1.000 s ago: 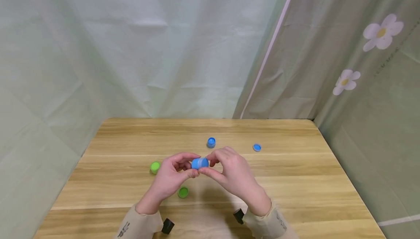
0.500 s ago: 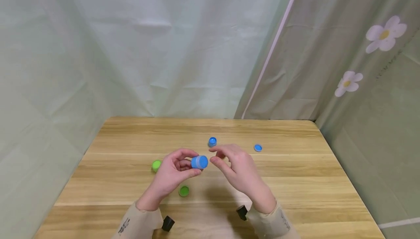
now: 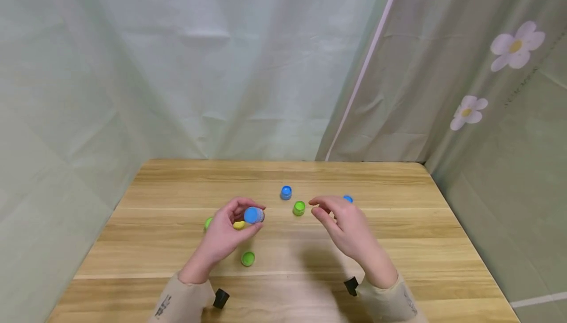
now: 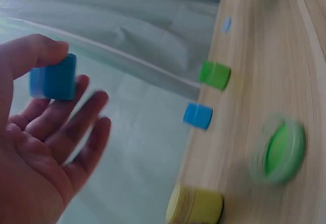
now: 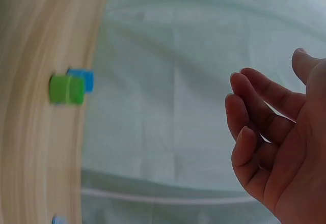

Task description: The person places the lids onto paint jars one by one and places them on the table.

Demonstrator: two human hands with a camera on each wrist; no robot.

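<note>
My left hand (image 3: pixel 226 232) grips a small blue jar (image 3: pixel 253 215) between thumb and fingers, above the table. In the left wrist view the thumb presses on one side of this blue jar (image 4: pixel 58 79), while the lower fingers spread loosely. To the right, my right hand (image 3: pixel 347 227) hovers with fingers loosely bent and nothing in them, as the right wrist view of that hand (image 5: pixel 280 137) also shows. Between the hands and farther back stand a green jar (image 3: pixel 299 208) and a second blue jar (image 3: pixel 286 192).
A round green lid (image 3: pixel 248 259) lies nearer the body. Something yellow (image 3: pixel 239 225) shows past the left hand; the left wrist view has a yellow jar (image 4: pixel 198 204). A light green jar (image 3: pixel 207 223) and a blue lid (image 3: pixel 348 198) are partly covered by the hands.
My right hand has come off the blue jar and moved right. My left hand has drawn slightly left with the jar and turned it. The green jar and yellow thing have come into sight.
</note>
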